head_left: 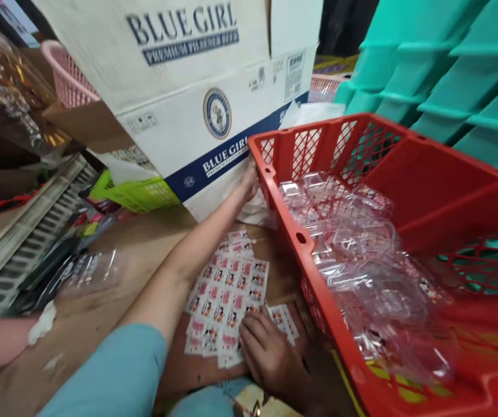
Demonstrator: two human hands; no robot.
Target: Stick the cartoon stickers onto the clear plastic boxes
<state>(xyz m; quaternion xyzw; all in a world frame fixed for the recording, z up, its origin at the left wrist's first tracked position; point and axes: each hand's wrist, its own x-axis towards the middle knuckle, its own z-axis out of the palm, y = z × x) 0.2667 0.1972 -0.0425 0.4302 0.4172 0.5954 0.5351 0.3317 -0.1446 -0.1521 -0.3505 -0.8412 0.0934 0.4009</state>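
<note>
Brown work surface (144,231), white Blue Girl carton (170,136) and stacked teal bins (431,69) beyond | sticker sheets (231,284) under half-curled right hand (268,350), pinch unclear; left hand (251,180) at red crate (442,194)'s far corner, fingers partly hidden, grip unclear | crate rigid, lattice-walled, holding glossy clear plastic packs (362,243); sheets flat, overlapping, printed in rows

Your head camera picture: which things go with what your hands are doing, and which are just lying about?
Seems in use:
- printed label sheets, under the right hand
- red basket, beside the left hand
- clear plastic packs inside

Probably just about:
- Blue Girl carton
- teal bins
- lime-green basket
</note>
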